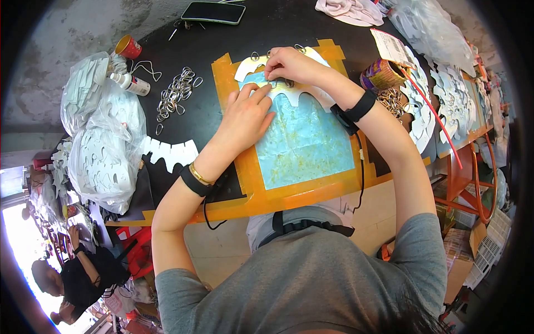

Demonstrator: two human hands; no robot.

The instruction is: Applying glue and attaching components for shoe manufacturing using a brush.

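A pale blue sheet (305, 147), flecked with yellow, lies taped to the black table in front of me. White cut pieces with scalloped edges (303, 99) rest across its far part, and oval metal rings (289, 83) sit along them. My left hand (247, 116) lies over the sheet's left side, fingers stretched out and fingertips touching the pieces. Just beyond it, my right hand (292, 65) is closed in a pinch above the pieces, its fingertips close to the left ones. Whatever it pinches is hidden.
Orange tape (250, 189) frames the sheet. Left are loose metal rings (179, 92), a white bottle (132, 84), a red cup (129, 47) and bagged white pieces (103, 172). A phone (213, 13) lies behind; right stands a patterned container (382, 75). Another person (83, 273) sits far left.
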